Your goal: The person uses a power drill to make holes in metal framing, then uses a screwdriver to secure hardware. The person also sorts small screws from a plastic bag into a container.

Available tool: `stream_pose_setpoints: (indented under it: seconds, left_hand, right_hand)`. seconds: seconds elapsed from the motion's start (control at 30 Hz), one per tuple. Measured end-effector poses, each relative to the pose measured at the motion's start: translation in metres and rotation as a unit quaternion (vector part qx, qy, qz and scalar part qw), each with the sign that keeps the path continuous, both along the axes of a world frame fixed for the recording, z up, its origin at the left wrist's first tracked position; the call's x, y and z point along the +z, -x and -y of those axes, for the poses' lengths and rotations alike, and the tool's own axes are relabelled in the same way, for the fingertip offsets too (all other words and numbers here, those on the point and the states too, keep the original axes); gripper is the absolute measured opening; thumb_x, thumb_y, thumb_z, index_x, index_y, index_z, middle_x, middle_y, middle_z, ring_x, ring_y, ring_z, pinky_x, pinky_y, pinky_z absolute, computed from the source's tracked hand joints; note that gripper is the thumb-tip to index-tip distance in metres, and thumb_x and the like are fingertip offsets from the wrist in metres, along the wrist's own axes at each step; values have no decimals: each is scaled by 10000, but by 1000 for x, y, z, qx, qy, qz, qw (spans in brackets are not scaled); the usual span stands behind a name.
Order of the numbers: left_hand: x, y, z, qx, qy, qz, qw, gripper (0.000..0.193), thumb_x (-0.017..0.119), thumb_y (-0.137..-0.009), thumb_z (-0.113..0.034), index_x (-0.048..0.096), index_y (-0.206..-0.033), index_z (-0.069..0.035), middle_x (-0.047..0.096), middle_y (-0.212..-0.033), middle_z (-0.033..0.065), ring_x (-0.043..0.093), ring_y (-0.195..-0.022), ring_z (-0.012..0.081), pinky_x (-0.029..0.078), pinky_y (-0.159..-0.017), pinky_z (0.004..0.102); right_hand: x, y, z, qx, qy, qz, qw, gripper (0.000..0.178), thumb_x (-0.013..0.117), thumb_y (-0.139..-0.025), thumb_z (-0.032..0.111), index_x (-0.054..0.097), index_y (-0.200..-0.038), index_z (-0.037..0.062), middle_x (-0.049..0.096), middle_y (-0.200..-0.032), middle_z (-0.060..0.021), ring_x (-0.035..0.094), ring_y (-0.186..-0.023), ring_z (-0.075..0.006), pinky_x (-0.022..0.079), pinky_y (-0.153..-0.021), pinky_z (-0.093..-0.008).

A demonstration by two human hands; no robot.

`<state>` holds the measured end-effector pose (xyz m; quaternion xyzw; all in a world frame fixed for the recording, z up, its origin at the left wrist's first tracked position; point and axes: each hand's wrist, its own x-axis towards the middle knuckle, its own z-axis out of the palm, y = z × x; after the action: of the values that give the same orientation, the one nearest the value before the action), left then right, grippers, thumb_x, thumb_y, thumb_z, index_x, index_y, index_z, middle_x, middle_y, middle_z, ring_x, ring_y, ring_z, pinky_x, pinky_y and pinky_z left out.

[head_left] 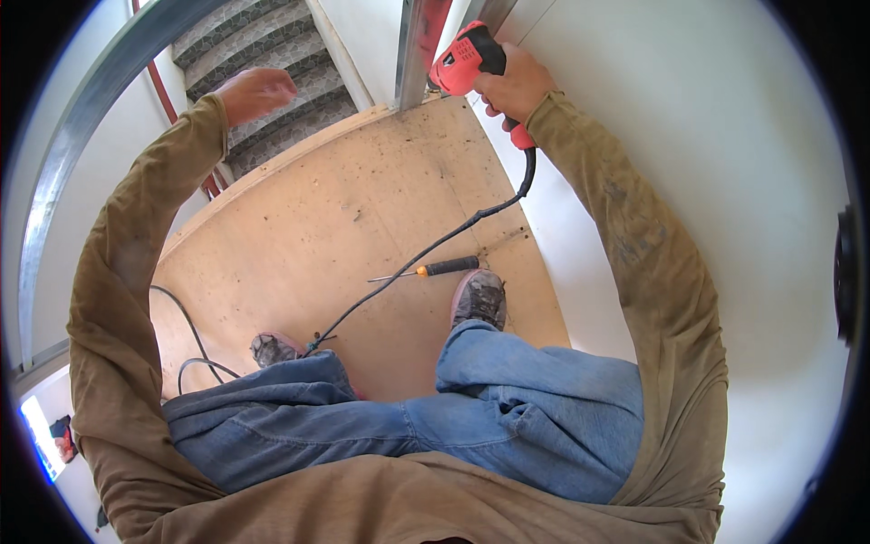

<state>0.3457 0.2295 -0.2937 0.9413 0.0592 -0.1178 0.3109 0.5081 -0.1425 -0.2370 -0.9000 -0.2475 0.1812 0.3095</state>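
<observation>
My right hand is closed around the handle of a red and black corded power drill, up at the far right. The drill's front end is close beside an upright metal stud; whether its tip touches the metal I cannot tell. From the handle a black cord runs down across the board to my feet. My left hand is raised at the far left, in front of the stairs, slightly blurred. Its fingers look loosely stretched, and nothing shows in them.
A screwdriver with a black and orange handle lies on the wooden board by my shoe. Past the board's edge, tiled stairs are visible. A white wall stands at right, a curved-looking metal rail at left.
</observation>
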Motion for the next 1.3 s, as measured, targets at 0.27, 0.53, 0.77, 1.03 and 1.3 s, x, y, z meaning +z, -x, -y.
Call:
stream_pose_setpoints:
  seconds: [0.27,0.53,0.77,1.03,1.3]
  left_hand:
    - [-8,-1,-2,-50,-72,25,996,238,641,-928,-214,690,-1104,-61,697,-1004,113,668,-888,200,538,-800,371]
    - [0,3,6,-31,-100,-2,995,261,651,-920,-242,691,-1128,-91,701,-944,111,667,-881,226,527,-808,380]
    - [-4,3,-2,-42,-106,8,993,263,653,-919,-242,691,-1134,-95,689,-919,106,664,-870,226,520,-798,384]
    - [-3,3,-4,-11,-86,-18,996,268,658,-915,-238,689,-1139,-94,686,-927,120,653,-874,229,515,-808,384]
    - [-10,8,-17,-44,-144,1,989,325,637,-909,-287,693,-1166,-96,698,-1018,158,670,-973,290,526,-877,419]
  right_hand:
    - [0,5,2,-7,-10,-22,1000,318,611,-796,191,576,-1065,26,647,-667,-93,629,-491,-212,558,-490,-384]
    - [-6,0,7,-29,-17,-35,999,336,609,-783,187,571,-1076,27,661,-698,-103,639,-524,-207,566,-506,-379]
    - [-4,0,6,-28,-10,-40,999,347,604,-781,183,571,-1090,27,659,-698,-98,636,-521,-211,565,-514,-383]
    - [-12,-6,7,-30,-7,-49,998,354,603,-787,174,561,-1094,3,656,-709,-114,646,-543,-215,556,-496,-390]
    - [-16,-2,7,-64,-33,-57,996,395,618,-791,163,540,-1122,-37,656,-746,-123,660,-582,-202,555,-483,-394]
